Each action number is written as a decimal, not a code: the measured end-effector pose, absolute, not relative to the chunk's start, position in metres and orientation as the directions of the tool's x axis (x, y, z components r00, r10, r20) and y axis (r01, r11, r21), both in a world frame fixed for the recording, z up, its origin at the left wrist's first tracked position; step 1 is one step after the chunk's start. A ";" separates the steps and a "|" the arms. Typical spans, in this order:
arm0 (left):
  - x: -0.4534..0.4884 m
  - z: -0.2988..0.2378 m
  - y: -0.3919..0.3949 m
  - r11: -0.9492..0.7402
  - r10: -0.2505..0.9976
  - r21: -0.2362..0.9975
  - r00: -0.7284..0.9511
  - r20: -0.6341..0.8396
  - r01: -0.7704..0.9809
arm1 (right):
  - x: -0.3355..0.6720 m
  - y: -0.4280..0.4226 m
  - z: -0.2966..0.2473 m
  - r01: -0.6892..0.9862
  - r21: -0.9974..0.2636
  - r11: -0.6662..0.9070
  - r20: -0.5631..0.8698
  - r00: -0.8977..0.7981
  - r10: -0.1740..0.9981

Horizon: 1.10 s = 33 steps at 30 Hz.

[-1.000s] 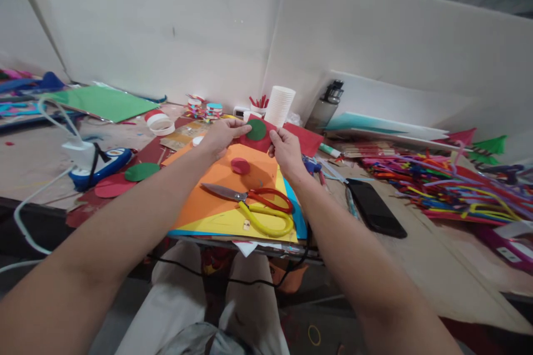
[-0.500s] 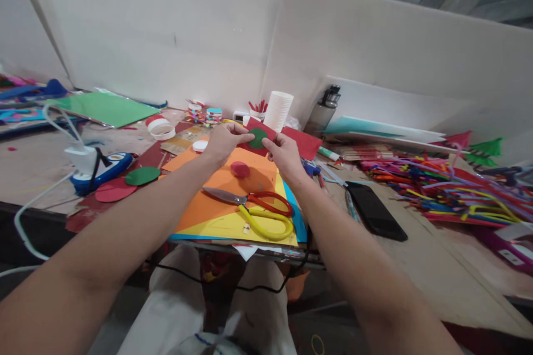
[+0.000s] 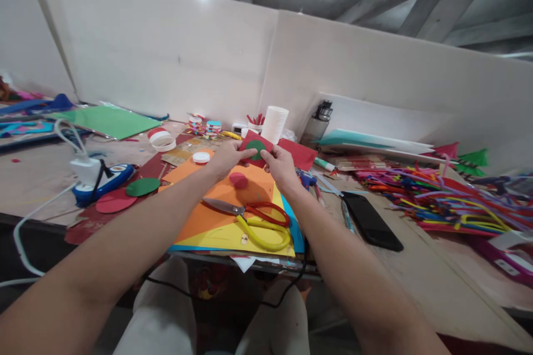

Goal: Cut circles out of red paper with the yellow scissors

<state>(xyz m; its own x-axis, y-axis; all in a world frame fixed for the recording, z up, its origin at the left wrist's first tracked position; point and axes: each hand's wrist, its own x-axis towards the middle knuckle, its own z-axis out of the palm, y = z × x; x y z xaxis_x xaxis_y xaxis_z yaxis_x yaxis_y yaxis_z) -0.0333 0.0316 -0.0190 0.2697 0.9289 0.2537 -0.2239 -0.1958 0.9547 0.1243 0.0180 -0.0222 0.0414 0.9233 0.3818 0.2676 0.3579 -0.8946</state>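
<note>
Between my two hands is a small red paper piece [image 3: 250, 137] with a green paper circle [image 3: 255, 147] against its face. My left hand [image 3: 228, 159] pinches the left side, its thumb lying over the green circle. On the right, my right hand [image 3: 281, 167] grips the lower right edge between thumb and fingers. Below them a small red circle [image 3: 238, 179] rests on orange paper [image 3: 216, 188]. Scissors [image 3: 239, 211] with one red and one yellow handle lie nearer to me, blades pointing left. Another red sheet [image 3: 298, 153] is just behind my right hand.
Left of my arms are larger red [image 3: 115, 200] and green circles [image 3: 142, 186] and a blue device [image 3: 100, 183] with a white plug. A stack of white cups [image 3: 275, 124] stands behind. To the right lie a black phone [image 3: 372, 221] and many pipe cleaners [image 3: 453, 199].
The camera has tilted up, so the table sits lower in view. My hands keep hold of the red paper and green circle, and my left thumb reaches further over the circle.
</note>
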 end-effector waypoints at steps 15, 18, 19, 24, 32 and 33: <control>-0.039 -0.016 0.036 -0.156 0.936 0.953 0.270 0.227 -0.260 | 0.123 0.018 -0.021 0.322 -0.878 0.354 0.370 -0.013 0.929; -0.043 -0.014 0.040 -0.149 0.958 0.950 0.197 0.207 -0.275 | 0.125 0.018 -0.019 0.394 -0.880 0.265 0.284 -0.009 0.959; -0.044 -0.013 0.041 -0.141 0.966 0.949 0.171 0.194 -0.281 | 0.126 0.018 -0.019 0.436 -0.865 0.247 0.272 -0.006 0.962; -0.047 -0.012 0.044 -0.118 0.990 0.919 0.032 0.140 -0.375 | 0.126 0.003 -0.013 0.627 -0.732 0.268 0.268 -0.096 0.959; -0.058 -0.007 0.054 -0.141 0.976 0.819 -0.215 0.022 -0.557 | 0.120 -0.082 0.017 0.879 -0.233 0.417 0.050 -0.417 0.907; -0.059 -0.006 0.054 -0.134 0.978 0.816 -0.208 0.017 -0.563 | 0.120 -0.092 0.018 0.888 -0.181 0.422 -0.015 -0.432 0.902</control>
